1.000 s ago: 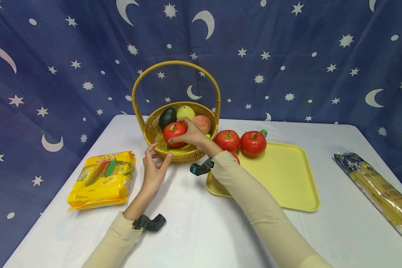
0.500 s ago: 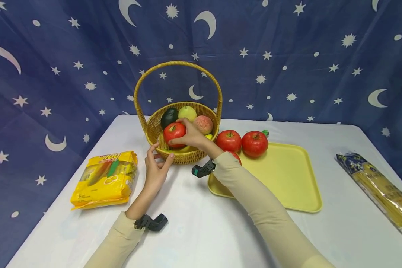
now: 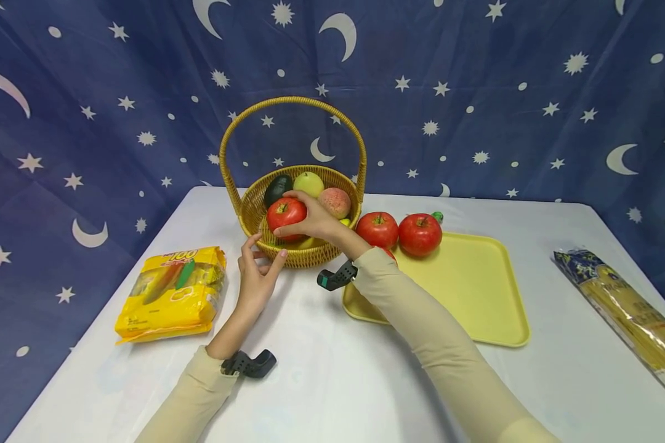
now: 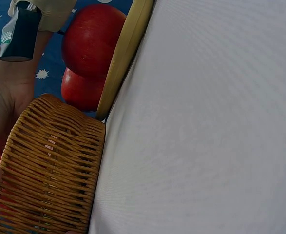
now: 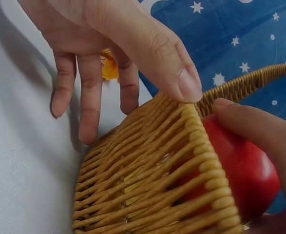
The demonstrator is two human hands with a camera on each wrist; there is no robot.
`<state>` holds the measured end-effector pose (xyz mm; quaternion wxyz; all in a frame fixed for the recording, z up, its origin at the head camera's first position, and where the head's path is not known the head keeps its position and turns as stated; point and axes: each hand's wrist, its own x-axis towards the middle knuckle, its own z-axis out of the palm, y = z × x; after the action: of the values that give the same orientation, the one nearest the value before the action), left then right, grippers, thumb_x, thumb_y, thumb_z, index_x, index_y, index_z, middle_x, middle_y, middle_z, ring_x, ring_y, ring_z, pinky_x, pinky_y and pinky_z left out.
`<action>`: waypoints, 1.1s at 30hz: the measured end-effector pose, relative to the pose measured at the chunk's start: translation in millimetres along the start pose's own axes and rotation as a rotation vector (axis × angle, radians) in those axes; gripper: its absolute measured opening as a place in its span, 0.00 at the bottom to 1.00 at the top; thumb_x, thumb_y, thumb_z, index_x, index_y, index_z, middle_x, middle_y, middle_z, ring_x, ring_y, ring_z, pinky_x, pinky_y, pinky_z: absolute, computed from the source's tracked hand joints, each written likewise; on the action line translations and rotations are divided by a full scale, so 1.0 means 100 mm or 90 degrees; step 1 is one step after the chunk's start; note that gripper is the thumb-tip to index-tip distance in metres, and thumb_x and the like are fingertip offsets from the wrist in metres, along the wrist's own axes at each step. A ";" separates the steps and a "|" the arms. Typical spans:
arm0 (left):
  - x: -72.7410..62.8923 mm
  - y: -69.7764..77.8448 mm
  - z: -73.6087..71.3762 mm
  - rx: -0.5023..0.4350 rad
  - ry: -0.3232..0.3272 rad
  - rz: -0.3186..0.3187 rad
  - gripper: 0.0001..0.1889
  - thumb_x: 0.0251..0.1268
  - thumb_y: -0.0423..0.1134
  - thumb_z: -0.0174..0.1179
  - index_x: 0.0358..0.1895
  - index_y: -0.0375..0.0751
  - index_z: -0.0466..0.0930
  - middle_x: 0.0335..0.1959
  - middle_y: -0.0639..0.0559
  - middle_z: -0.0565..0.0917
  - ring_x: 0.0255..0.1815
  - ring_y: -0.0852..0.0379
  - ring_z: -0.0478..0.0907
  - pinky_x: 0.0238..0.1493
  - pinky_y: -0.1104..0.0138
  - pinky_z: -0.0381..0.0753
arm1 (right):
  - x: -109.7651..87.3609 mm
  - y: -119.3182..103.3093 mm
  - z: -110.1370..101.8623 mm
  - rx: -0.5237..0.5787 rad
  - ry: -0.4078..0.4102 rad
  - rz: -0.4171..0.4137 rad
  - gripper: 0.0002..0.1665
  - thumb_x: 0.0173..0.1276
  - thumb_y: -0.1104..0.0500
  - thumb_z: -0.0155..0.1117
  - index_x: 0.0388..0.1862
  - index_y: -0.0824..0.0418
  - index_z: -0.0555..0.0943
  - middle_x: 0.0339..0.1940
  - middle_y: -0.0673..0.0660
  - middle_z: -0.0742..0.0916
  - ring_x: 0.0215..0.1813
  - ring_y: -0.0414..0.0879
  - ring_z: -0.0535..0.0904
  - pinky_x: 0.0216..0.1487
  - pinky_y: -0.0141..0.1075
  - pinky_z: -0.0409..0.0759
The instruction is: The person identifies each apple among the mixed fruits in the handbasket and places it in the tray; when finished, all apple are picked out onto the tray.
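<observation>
In the head view my right hand (image 3: 317, 219) holds a red apple (image 3: 284, 214) inside the front of a woven basket (image 3: 305, 259), thumb on its near side and fingers over its top. My left hand (image 3: 255, 280) is at the basket's near left rim. The right wrist view shows the left thumb (image 5: 189, 87) on the rim, while the other fingers extend down outside the wicker. Behind the held apple lie a dark avocado (image 3: 278, 189), a pale yellow-green fruit (image 3: 308, 183) and a peach (image 3: 334, 202). Something yellow lies under the right hand, mostly hidden.
Right of the basket, two red apples (image 3: 377, 229) sit at a yellow tray (image 3: 471, 295); another is mostly behind the right sleeve. A small green thing (image 3: 437, 216) shows behind them. A yellow packet (image 3: 169, 295) lies left, a spaghetti pack (image 3: 620, 307) far right.
The right hand and the apple have shifted slightly left within the basket. The left hand stays at the rim. The whole head view moves a little.
</observation>
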<state>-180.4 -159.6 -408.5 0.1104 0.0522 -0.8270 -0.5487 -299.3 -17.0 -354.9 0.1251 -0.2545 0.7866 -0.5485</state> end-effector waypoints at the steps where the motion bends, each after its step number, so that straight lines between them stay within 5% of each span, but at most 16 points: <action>1: 0.00 0.00 0.00 0.000 0.000 0.000 0.34 0.72 0.47 0.56 0.73 0.48 0.48 0.57 0.33 0.60 0.40 0.44 0.76 0.39 0.69 0.75 | 0.00 -0.01 0.00 0.002 0.002 0.000 0.50 0.52 0.57 0.79 0.72 0.59 0.64 0.64 0.59 0.75 0.62 0.53 0.74 0.61 0.44 0.75; 33: 0.00 0.01 0.00 0.007 -0.001 0.014 0.34 0.73 0.46 0.56 0.73 0.46 0.48 0.57 0.32 0.60 0.38 0.46 0.76 0.39 0.70 0.74 | -0.28 -0.11 -0.05 0.016 0.037 0.077 0.47 0.54 0.54 0.78 0.71 0.53 0.66 0.66 0.58 0.73 0.65 0.54 0.71 0.62 0.48 0.74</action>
<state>-180.7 -159.1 -407.9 0.1157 0.0434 -0.8305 -0.5431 -275.3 -0.9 -345.0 0.1382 -0.1890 0.7969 -0.5570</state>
